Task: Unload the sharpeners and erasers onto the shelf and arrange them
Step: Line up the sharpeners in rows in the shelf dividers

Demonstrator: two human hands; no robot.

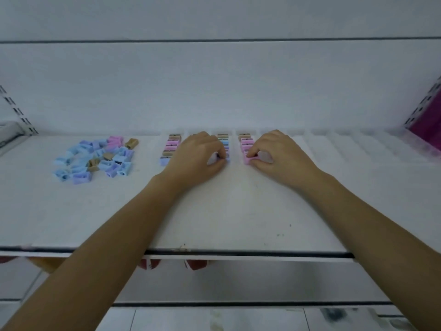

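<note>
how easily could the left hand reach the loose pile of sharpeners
Probably yes: the pile sits in the open left of the left hand, with only a short row between.

Cool bluish-white light, fairly bright and flat, source not seen. The white shelf [238, 211] is evenly lit with no glare. Only faint soft shadows lie under the left hand [198, 158] and right hand [279, 158]. Focus is soft overall. The sharpener pile [95, 158] at 9 o'clock is smeared, and the bluish sharpener [227, 159] and pink sharpener [248, 160] pinched at the fingertips are mushy. Wide-angle bend: the shelf's front edge bows and the slotted upright [424, 103] at 3 o'clock leans. The lower shelf [238, 283] at 6 o'clock is dimmer and blurred.
</note>
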